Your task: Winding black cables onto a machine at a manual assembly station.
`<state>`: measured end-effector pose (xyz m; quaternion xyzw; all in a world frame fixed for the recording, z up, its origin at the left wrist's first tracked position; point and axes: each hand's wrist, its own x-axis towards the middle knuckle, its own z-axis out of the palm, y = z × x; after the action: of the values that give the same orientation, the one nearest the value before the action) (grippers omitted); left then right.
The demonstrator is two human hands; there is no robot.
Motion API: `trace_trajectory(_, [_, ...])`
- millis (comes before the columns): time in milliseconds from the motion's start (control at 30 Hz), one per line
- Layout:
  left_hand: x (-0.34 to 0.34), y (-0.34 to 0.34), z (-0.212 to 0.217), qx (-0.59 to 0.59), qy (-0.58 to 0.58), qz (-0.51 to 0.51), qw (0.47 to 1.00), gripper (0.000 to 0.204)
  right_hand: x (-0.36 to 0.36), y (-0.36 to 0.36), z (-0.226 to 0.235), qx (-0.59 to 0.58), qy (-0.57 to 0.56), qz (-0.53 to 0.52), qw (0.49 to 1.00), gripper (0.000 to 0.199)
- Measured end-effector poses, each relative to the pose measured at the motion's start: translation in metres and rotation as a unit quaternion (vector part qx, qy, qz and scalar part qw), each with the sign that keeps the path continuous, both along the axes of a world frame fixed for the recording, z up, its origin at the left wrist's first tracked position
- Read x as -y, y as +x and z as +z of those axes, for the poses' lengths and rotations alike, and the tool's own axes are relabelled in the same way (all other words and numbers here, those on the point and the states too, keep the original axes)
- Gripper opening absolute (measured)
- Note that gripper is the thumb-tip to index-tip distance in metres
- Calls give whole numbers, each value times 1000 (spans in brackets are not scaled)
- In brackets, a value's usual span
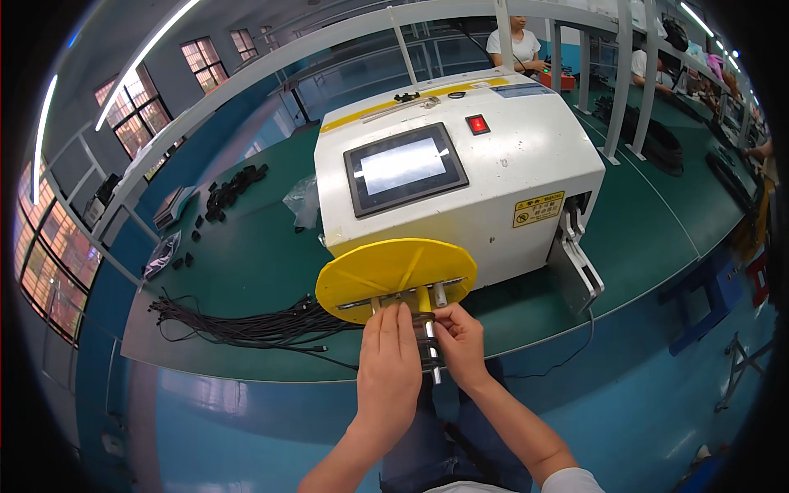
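Note:
A yellow disc (386, 267) with metal pegs stands at the front of a white machine (493, 189). My left hand (390, 361) is up against the disc's lower part, its fingers straight and held together. A black cable (341, 361) runs from the left into that hand, whose thumb side is hidden. My right hand (462, 341) is closed, thumb and forefinger pinched on black cable beside the pegs. Turns of dark cable sit around a bright metal peg (435, 353) between my hands. How the cable lies behind my fingers is hidden.
A bundle of black cables (246, 322) lies left of the disc on the green table (271, 255). Small black parts (234, 189) and a clear plastic bag (302, 203) are farther back. The machine carries a screen (403, 167) and a red switch (477, 124). People sit beyond.

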<state>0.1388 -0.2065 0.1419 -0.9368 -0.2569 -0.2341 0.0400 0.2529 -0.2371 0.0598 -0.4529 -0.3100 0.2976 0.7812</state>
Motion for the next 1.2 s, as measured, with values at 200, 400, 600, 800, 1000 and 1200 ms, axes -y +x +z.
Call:
trace_trajectory(200, [4, 0, 2, 2, -7, 9, 1000, 53, 15, 6, -2, 32, 0, 81, 996, 17])
trace_trajectory(400, [6, -4, 2, -12, 7, 1, 1000, 51, 36, -9, 13, -71, -33, 115, 990, 18])
trace_trajectory(600, [1, -2, 2, -31, 46, -15, 998, 47, 41, -8, 11, -59, -66, 112, 990, 25])
trace_trajectory(800, [-10, 4, -3, -9, 60, -49, 997, 40, 39, 2, 14, 191, -45, 19, 980, 27])
trace_trajectory(1000, [-1, -7, -1, 10, 14, -92, 996, 36, 53, 3, 29, 223, -45, 35, 973, 26])
trace_trajectory(1200, [41, -53, 16, 46, -168, -122, 977, 30, 85, 2, 36, 279, -70, 61, 956, 25])
